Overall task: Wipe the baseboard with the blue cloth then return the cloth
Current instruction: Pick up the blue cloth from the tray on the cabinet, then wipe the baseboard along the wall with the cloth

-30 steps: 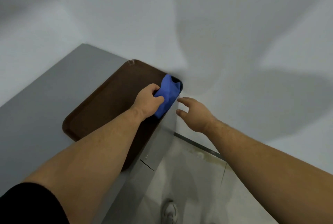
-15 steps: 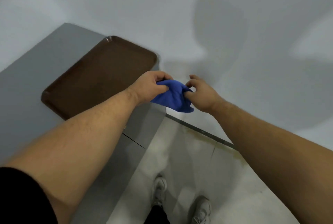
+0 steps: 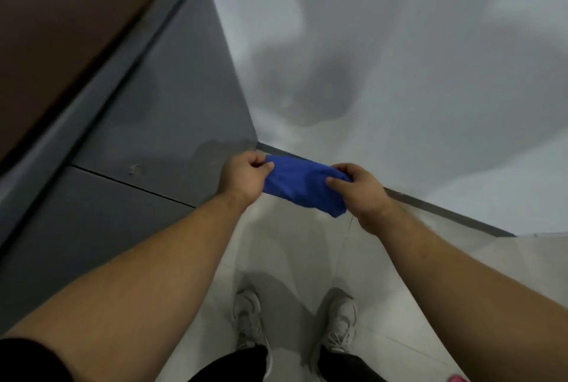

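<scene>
Both hands hold the blue cloth (image 3: 302, 186) stretched between them in the air, in front of my body. My left hand (image 3: 246, 177) pinches its left end and my right hand (image 3: 361, 194) grips its right end. Behind the cloth, a dark grey baseboard (image 3: 445, 212) runs along the foot of the white wall, slanting down to the right. The cloth hides a short stretch of it. The brown tray (image 3: 61, 22) lies on the grey cabinet at the upper left.
The grey cabinet (image 3: 159, 111) fills the left side, its corner meeting the wall near my left hand. Pale floor tiles (image 3: 292, 252) lie below, with my two grey shoes (image 3: 295, 323) on them. The white wall (image 3: 399, 43) takes up the upper right.
The cloth left the tray in my left hand, my right hand took its other end, and both hands came down toward the floor. The view tilted downward, past the cabinet front.
</scene>
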`<state>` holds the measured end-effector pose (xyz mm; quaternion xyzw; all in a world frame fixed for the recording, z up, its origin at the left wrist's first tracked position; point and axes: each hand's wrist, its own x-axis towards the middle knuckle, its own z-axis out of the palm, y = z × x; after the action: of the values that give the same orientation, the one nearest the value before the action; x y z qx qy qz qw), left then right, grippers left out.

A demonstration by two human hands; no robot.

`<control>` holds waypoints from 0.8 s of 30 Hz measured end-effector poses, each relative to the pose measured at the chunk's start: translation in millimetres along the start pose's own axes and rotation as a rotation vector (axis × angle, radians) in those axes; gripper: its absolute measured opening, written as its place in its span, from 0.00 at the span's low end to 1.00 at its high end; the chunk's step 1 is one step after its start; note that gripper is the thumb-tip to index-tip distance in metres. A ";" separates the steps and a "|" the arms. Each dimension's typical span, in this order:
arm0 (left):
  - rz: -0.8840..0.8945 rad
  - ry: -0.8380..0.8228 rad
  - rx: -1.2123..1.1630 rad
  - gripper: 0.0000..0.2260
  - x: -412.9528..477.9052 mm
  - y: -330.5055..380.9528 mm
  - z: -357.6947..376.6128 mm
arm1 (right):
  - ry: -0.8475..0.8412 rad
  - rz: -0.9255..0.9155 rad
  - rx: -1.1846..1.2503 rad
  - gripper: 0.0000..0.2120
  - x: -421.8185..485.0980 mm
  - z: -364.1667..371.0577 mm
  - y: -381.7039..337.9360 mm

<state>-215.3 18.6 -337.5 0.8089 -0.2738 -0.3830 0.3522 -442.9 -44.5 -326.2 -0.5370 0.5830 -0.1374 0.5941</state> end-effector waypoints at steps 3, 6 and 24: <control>-0.020 -0.014 0.049 0.06 25.1 -64.2 33.3 | 0.027 0.059 0.050 0.07 33.9 30.9 69.2; -0.107 -0.105 -0.011 0.05 57.0 -124.1 71.3 | 0.044 0.088 0.074 0.08 74.5 57.5 137.6; -0.002 -0.213 0.236 0.20 229.0 -404.4 255.0 | 0.047 -0.289 -0.682 0.14 288.0 130.1 430.9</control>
<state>-225.0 7.0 -867.4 0.7997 -0.3518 -0.4322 0.2234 -451.7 -43.6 -860.5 -0.7775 0.5269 -0.0300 0.3419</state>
